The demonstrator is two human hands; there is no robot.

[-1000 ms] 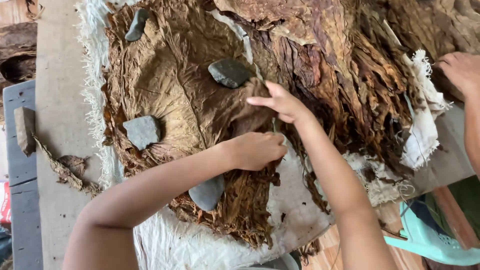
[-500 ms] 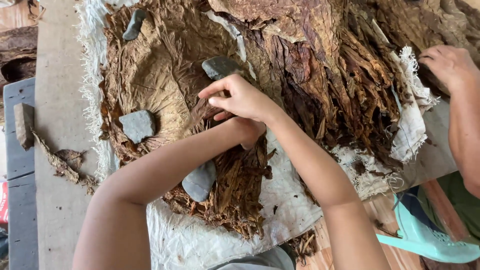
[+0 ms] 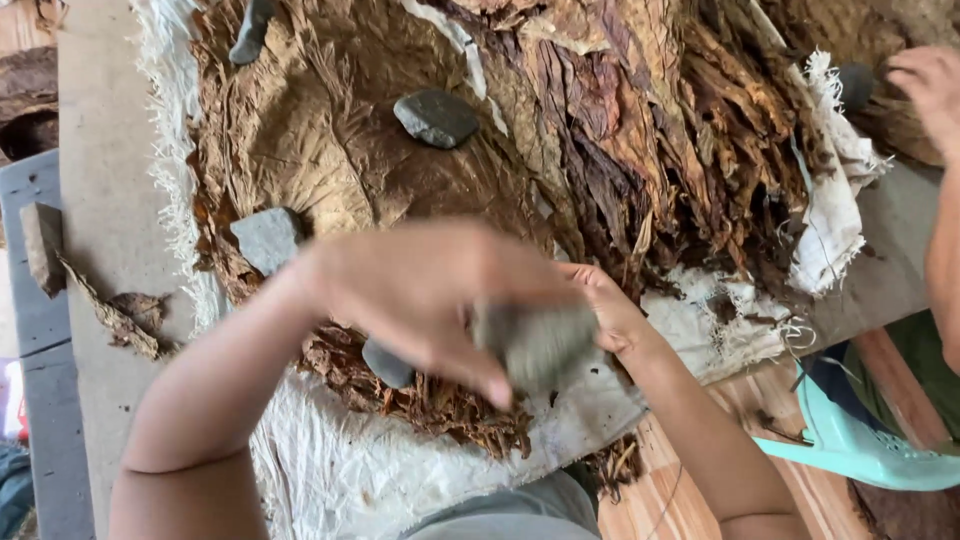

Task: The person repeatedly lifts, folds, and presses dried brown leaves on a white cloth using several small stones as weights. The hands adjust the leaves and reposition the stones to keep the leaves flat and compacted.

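The fingers of the left hand (image 3: 420, 290) curl loosely round a grey stone (image 3: 535, 340), blurred, above the dried leaves (image 3: 330, 150); the right hand (image 3: 610, 310) sits just behind, its grip hidden. A slack hold could drop the stone and tear the brittle leaf

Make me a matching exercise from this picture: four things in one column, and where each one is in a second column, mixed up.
Things:
1. dark grey stone
2. blurred grey stone
3. turquoise plastic chair
4. brown stone chip

Places:
A. on the grey bench at the far left
B. in the left hand's grip
C. lying on the flattened dried leaf, upper middle
D. on the wooden floor at the lower right

Pairs: 1-C, 2-B, 3-D, 4-A
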